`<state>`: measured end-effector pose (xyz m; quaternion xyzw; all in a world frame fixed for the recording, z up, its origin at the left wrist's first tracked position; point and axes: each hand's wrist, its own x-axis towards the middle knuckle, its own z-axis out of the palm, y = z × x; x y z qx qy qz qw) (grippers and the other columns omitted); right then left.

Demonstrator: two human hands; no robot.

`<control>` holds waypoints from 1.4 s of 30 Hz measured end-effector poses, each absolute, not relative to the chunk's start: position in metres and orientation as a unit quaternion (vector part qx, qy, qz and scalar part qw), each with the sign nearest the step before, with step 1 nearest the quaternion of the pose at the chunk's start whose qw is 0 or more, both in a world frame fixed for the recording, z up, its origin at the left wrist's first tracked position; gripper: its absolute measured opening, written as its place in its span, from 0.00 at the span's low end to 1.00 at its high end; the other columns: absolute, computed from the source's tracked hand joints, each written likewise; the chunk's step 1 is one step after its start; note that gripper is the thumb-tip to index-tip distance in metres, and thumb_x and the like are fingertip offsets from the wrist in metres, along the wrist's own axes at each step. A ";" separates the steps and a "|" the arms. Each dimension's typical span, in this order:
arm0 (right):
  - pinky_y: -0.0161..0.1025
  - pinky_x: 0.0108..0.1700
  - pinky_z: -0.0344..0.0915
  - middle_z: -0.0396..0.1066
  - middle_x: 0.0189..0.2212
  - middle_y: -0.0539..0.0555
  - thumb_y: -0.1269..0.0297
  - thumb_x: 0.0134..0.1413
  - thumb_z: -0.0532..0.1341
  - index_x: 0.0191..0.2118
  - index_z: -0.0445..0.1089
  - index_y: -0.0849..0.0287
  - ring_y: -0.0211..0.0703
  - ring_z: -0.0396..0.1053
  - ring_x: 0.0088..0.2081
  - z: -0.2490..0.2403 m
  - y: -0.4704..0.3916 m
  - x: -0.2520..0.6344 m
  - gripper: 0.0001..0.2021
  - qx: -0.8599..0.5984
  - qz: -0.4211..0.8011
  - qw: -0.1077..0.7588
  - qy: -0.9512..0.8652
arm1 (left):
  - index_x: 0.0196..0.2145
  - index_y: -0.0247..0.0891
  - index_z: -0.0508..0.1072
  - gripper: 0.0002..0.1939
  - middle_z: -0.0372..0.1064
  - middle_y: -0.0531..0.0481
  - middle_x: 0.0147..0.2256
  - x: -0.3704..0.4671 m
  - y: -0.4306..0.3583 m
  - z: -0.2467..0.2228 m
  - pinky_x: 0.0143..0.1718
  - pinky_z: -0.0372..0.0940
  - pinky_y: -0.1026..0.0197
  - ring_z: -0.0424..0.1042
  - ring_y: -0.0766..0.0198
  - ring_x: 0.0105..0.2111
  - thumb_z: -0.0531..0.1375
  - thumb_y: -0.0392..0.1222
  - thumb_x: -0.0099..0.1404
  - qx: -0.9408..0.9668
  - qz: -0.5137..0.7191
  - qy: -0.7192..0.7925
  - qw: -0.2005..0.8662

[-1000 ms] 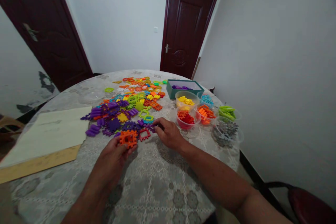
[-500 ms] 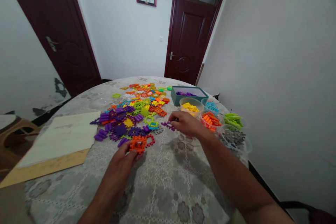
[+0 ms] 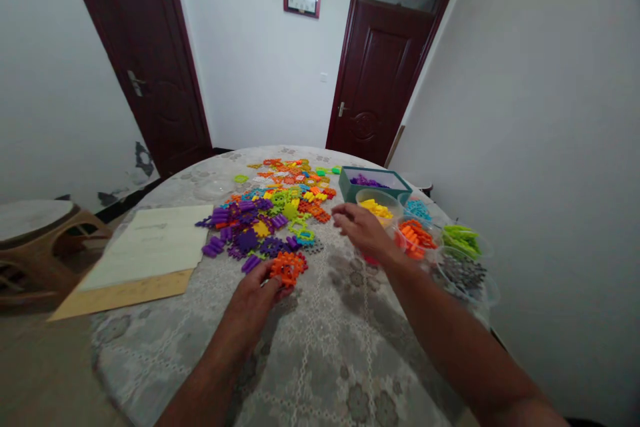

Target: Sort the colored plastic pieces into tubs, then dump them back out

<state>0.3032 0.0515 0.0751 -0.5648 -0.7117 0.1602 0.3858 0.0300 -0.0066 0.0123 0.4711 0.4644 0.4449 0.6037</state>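
Note:
My left hand [image 3: 255, 297] pinches an orange openwork piece [image 3: 287, 269] just above the cloth, at the near edge of the pile. Part of a red piece [image 3: 303, 261] shows right behind it. My right hand [image 3: 361, 230] hovers beside the tub of yellow pieces [image 3: 376, 209], fingers slightly apart and nothing visible between them. Something red [image 3: 370, 259] peeks out below its wrist. Purple pieces [image 3: 247, 240] lie in the pile, left of centre, with green, orange and yellow ones beyond.
A teal box [image 3: 350, 188] with purple pieces stands behind the tubs. To the right are tubs with orange [image 3: 416, 237], blue [image 3: 419, 209], green [image 3: 461, 239] and grey pieces [image 3: 463, 272]. Pale sheets [image 3: 150, 240] lie at the left; a stool [image 3: 45, 247] stands beyond.
The view has swung left, so everything sits farther right. The purple piece that was at my right hand's fingertips no longer shows there, and those fingers have parted. My left hand keeps the orange piece.

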 end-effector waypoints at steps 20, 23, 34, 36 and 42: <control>0.38 0.48 0.68 0.79 0.44 0.49 0.65 0.65 0.61 0.49 0.78 0.54 0.42 0.74 0.44 0.004 -0.020 0.203 0.11 -0.502 0.382 0.434 -0.643 | 0.63 0.43 0.71 0.29 0.73 0.40 0.62 0.038 -0.017 0.009 0.58 0.74 0.50 0.74 0.48 0.60 0.62 0.56 0.68 0.535 0.422 0.448 0.578; 0.38 0.45 0.70 0.80 0.43 0.49 0.61 0.65 0.64 0.49 0.78 0.54 0.42 0.74 0.40 0.008 -0.020 0.207 0.11 -0.497 0.408 0.429 -0.635 | 0.66 0.44 0.67 0.31 0.68 0.39 0.66 0.039 -0.017 0.012 0.59 0.73 0.50 0.73 0.48 0.62 0.61 0.58 0.70 0.543 0.414 0.433 0.589; 0.44 0.56 0.66 0.79 0.48 0.59 0.67 0.65 0.61 0.51 0.77 0.58 0.49 0.74 0.48 0.096 -0.014 0.362 0.12 -0.656 -0.049 0.297 -0.692 | 0.61 0.43 0.70 0.32 0.70 0.38 0.62 0.023 -0.011 0.015 0.48 0.78 0.49 0.80 0.48 0.51 0.64 0.61 0.65 0.578 0.375 0.492 0.533; 0.44 0.57 0.66 0.78 0.49 0.62 0.69 0.66 0.59 0.52 0.76 0.60 0.51 0.74 0.51 0.103 -0.012 0.399 0.13 -0.698 -0.109 0.229 -0.670 | 0.59 0.43 0.72 0.31 0.75 0.39 0.58 0.018 -0.009 0.013 0.47 0.78 0.50 0.81 0.48 0.50 0.65 0.61 0.65 0.603 0.359 0.510 0.498; 0.43 0.49 0.69 0.78 0.48 0.70 0.71 0.68 0.55 0.51 0.77 0.65 0.55 0.78 0.48 0.108 0.001 0.469 0.15 -0.830 -0.153 -0.006 -0.536 | 0.54 0.44 0.77 0.26 0.78 0.42 0.51 0.008 -0.002 0.016 0.48 0.76 0.50 0.81 0.48 0.46 0.61 0.60 0.65 0.690 0.351 0.522 0.358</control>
